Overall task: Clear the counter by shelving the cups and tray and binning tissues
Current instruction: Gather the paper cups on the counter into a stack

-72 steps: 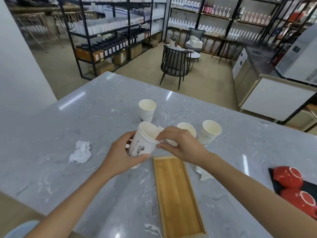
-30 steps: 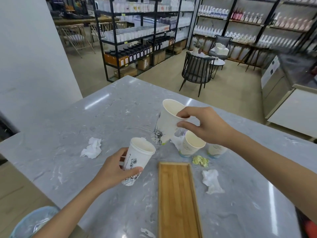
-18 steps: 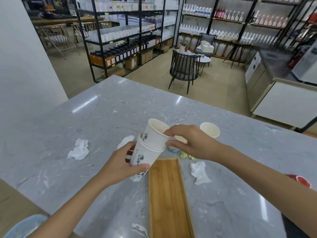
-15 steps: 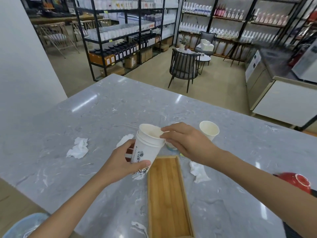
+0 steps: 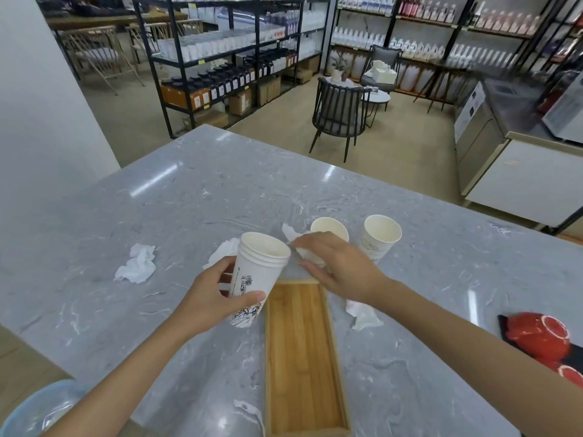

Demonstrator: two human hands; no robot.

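My left hand [image 5: 211, 298] grips a stack of nested white paper cups [image 5: 257, 272] just above the grey marble counter [image 5: 220, 197]. My right hand [image 5: 340, 269] hovers with fingers spread, holding nothing, right in front of a single paper cup [image 5: 328, 228]. Another paper cup [image 5: 380, 238] stands to its right. An empty wooden tray [image 5: 303, 351] lies lengthwise in front of me. Crumpled white tissues lie at the left [image 5: 137, 263], behind the stack [image 5: 224, 250], beside the middle cup [image 5: 291, 234] and right of the tray [image 5: 362, 315].
Red bowls [image 5: 536, 337] sit on a dark mat at the counter's right edge. A blue bin [image 5: 34, 411] with a plastic liner stands on the floor at lower left. A small tissue scrap [image 5: 249, 411] lies near the front edge. Shelving racks and a chair stand beyond.
My right hand lifted a cup, dropped it into the stack in my left hand, let go, and has moved right toward the middle cup.
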